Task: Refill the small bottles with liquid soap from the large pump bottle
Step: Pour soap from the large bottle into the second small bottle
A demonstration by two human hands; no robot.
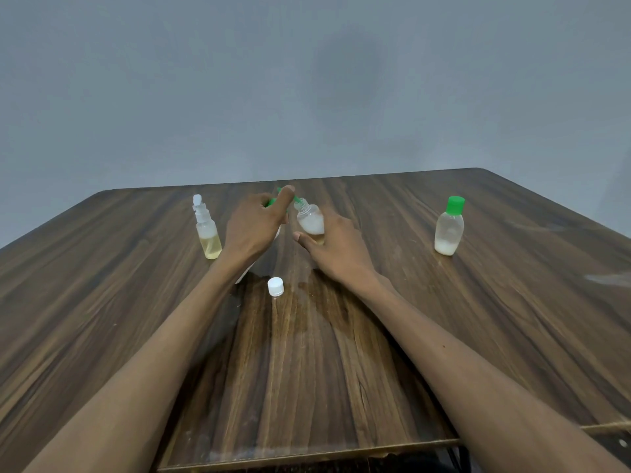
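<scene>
My left hand (254, 223) sits on top of the large pump bottle, whose white body (246, 272) is mostly hidden behind my wrist. Its green pump head (273, 202) shows between my fingers, and its green nozzle reaches right to the open neck of a small clear bottle (310, 220). That bottle is tilted and holds white liquid. My right hand (333, 245) grips it from the right side. A loose white cap (275, 287) lies on the table in front of both hands.
A small spray bottle (207, 230) with yellowish liquid stands at the left. At the right stands a small bottle with a green cap (449, 227) and a little white liquid. A wet patch (321, 302) spreads on the wooden table (478, 319).
</scene>
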